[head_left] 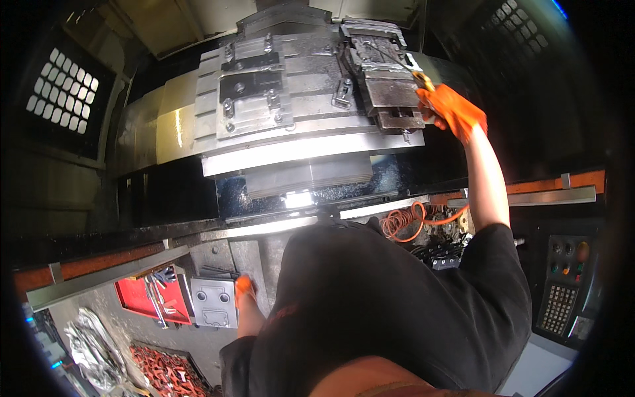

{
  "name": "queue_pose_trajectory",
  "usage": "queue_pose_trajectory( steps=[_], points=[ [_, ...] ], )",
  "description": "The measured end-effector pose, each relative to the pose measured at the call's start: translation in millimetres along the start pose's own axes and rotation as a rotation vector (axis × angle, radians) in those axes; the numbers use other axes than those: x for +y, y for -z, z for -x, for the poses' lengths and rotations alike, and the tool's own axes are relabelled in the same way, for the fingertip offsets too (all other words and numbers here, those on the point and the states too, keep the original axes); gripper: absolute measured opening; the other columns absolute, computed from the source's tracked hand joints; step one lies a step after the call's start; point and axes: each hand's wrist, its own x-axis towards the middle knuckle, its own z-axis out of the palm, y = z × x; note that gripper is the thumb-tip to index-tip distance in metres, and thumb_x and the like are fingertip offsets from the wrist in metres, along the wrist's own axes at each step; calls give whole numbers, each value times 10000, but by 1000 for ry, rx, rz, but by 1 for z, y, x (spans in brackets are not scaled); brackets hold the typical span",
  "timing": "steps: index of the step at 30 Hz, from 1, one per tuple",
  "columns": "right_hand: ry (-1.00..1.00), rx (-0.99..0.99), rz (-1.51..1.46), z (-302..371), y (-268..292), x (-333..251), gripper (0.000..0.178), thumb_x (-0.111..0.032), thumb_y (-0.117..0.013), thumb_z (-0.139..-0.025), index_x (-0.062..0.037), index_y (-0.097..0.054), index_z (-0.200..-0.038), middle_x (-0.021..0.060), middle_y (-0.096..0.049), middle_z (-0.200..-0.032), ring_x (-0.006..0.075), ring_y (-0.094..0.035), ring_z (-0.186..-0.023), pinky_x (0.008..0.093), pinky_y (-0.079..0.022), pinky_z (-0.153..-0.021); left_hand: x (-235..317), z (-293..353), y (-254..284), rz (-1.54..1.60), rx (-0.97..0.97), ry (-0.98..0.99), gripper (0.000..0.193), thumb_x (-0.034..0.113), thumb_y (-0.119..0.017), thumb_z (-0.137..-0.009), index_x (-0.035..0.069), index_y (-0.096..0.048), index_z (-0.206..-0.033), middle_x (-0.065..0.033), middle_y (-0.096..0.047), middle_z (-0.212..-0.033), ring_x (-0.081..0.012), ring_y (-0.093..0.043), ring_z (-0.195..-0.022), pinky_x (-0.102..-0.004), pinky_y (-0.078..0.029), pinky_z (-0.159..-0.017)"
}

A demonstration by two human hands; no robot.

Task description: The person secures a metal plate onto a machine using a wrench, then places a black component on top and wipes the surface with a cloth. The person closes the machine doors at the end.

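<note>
My right hand (452, 111), in an orange glove, is closed round what looks like an air blow gun (424, 81) with a yellow body. Its thin nozzle reaches left over the machine vise (391, 92), a dark steel block with wet-looking metal on top. My left hand (245, 291), also gloved in orange, is low beside my body at the right edge of a grey metal plate (214, 303) with two round holes. Its fingers are too small and hidden to read, so I cannot tell whether it grips the plate.
A bolted fixture plate (253, 99) sits left of the vise on the slotted machine table (311, 79). Below lie a red tray (142, 296) of hand tools, a box of red parts (169, 370) and a coiled orange hose (402, 223). A control panel (562, 284) stands at right.
</note>
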Motion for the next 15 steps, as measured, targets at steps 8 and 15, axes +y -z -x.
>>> queue_pose_trajectory(
  steps=[8,15],
  points=[
    [64,-27,146,-89,-10,-41,396,-422,-579,-988,-38,-672,-957,73,-670,-713,144,-570,-498,282,-458,-480,-100,67,22,-201,-63,244,213,337,-706,-908,165,-687,-1032,-47,-675,-893,-237,-663,-948,-354,-521,-870],
    [-35,-50,345,-135,10,-60,361,-346,-599,-946,-33,-706,-1090,55,-742,-922,138,-649,-586,277,-503,-545,-97,89,-14,-231,-93,184,205,350,-668,-926,164,-671,-1011,-49,-659,-886,-244,-649,-920,-360,-511,-843]
  ],
)
